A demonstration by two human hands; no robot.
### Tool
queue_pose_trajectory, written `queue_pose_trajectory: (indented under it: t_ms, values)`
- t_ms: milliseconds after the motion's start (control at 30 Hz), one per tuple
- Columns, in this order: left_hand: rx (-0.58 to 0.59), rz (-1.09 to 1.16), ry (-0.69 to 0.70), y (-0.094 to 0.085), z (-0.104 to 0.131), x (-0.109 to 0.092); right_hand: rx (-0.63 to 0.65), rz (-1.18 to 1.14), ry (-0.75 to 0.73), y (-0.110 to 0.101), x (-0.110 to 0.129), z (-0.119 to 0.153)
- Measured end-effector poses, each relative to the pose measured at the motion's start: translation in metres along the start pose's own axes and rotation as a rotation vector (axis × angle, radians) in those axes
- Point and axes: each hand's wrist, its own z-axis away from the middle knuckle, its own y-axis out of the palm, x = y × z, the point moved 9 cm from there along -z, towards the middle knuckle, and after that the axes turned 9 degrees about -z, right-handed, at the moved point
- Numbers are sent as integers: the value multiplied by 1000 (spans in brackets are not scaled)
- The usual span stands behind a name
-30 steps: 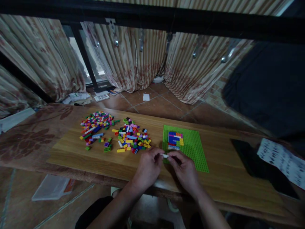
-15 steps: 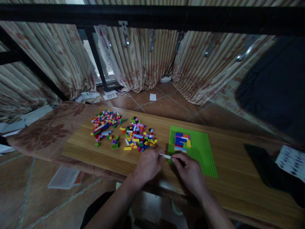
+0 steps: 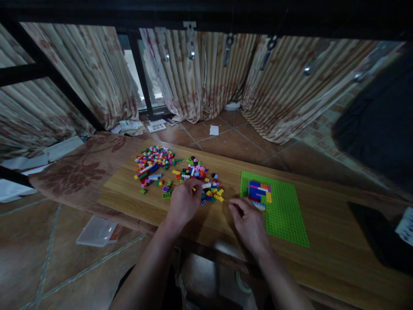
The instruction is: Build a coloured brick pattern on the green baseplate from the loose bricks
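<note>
My left hand (image 3: 185,201) is over the near side of a loose brick pile (image 3: 195,170), thumb and fingers pinched. At its fingertips is a long white toy brick (image 3: 206,186), apparently in the pinch. My right hand (image 3: 250,221) is closed, its fingers curled together just left of a green baseplate (image 3: 287,211). Whether a small piece sits in those fingers is hidden. On the baseplate, near its left side, stands a block of joined bricks (image 3: 258,193) in blue, red, white, orange and yellow, partly behind my right hand.
A second heap of small coloured bricks (image 3: 156,156) lies farther left on the wooden tabletop (image 3: 129,200). A dark flat object (image 3: 371,228) lies at the right. A clear plastic box (image 3: 97,231) is on the floor; striped curtains (image 3: 193,86) hang beyond the table.
My hands have moved apart. The left went left and up to the brick pile, and the white brick is no longer between both hands. The view has shifted slightly.
</note>
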Motion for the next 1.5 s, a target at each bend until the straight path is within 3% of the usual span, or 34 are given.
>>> queue_pose_trajectory:
  t_ms: [300,500,700,867,1033,1167,1300,1400,1500]
  values:
    - [8,-119,25,7,0,2,13,255,-26,28,5,-13]
    - [-48,120,90,5,2,-25,-16,80,-36,13,9,-8]
    - [298,511,175,62,22,-74,-90,-169,30,-26,-1,10]
    - [396,649,124,90,29,-87,-71,-436,198,-42,-30,19]
    - [403,708,133,105,35,-98,-22,-475,254,-53,-47,24]
    - [351,651,154,109,33,-104,-113,-331,228,-83,-62,23]
    - [165,385,228,93,25,-106,-286,-168,255,-118,-84,22]
    - [49,183,389,83,27,-118,-266,-149,260,-119,-89,16]
    - [14,39,501,86,33,-129,-221,-139,263,-109,-85,10]
